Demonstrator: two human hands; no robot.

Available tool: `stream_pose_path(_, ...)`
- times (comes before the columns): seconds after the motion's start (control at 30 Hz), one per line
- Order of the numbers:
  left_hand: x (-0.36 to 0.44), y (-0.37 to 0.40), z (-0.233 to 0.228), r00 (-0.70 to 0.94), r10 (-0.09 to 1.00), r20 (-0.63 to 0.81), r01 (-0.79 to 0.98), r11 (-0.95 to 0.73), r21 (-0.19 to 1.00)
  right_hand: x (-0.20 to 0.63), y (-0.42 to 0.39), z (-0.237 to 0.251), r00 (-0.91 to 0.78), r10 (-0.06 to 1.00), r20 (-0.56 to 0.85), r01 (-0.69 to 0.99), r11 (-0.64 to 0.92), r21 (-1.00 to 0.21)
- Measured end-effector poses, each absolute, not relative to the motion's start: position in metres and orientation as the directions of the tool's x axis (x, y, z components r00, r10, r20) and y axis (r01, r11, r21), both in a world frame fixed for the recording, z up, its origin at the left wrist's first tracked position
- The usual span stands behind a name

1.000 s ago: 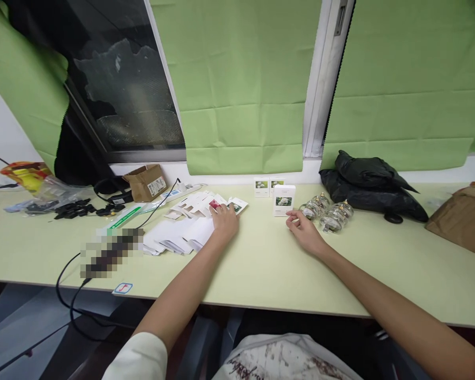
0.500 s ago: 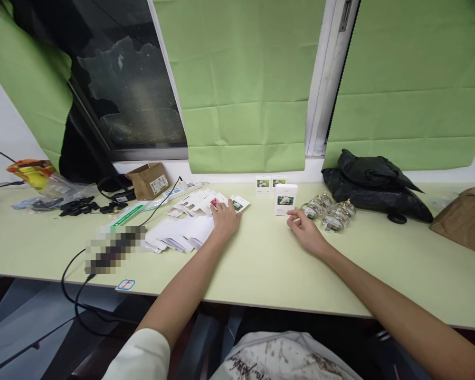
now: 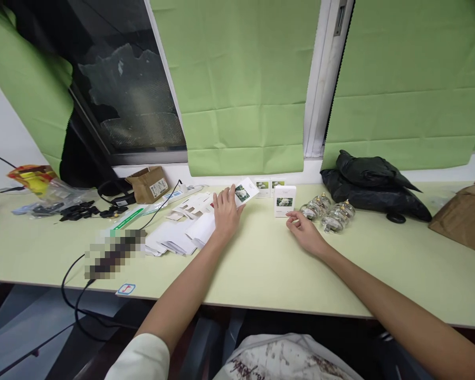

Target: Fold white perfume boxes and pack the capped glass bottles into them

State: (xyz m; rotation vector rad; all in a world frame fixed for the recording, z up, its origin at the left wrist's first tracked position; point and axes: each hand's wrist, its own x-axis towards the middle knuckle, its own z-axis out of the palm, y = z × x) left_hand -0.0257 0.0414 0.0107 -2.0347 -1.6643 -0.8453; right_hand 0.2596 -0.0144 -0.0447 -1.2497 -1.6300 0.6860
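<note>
My left hand (image 3: 225, 214) holds a flat, unfolded white carton (image 3: 246, 192) with a flower picture, lifted off the pile of flat white cartons (image 3: 182, 227) on the pale green table (image 3: 261, 264). My right hand (image 3: 304, 232) rests on the table with fingers loosely curled, holding nothing, just in front of an upright white box (image 3: 284, 200) with the same flower picture. Several small glass jars (image 3: 328, 214) lie right of that box.
Two small boxes (image 3: 269, 187) stand against the wall behind the upright one. A black bag (image 3: 372, 184) and a brown paper bag (image 3: 463, 219) lie at right. A cardboard box (image 3: 148, 183), cables (image 3: 79, 211) and a power strip lie at left.
My left hand has picked a flat carton off the pile and raised it toward the wall. My right hand has stayed in place.
</note>
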Motion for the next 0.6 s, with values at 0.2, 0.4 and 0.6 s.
stream_pose_path(0.2,-0.025,0.039,0.014,0.119,0.697,0.707,0.924,-0.338,0.177,0.260,-0.015,-0.045,-0.048,0.940,0.339,0.423,0.326,-0.845)
stream_pose_path(0.4,-0.019,0.031,0.015,0.104,0.574,0.812,0.762,-0.571,0.306,0.259,-0.018,-0.043,-0.072,0.940,0.333,0.432,0.330,-0.840)
stream_pose_path(0.6,0.013,0.007,0.004,-0.030,0.675,0.738,0.309,-0.695,0.649,0.256,-0.028,-0.036,-0.154,0.899,0.410,0.444,0.434,-0.784)
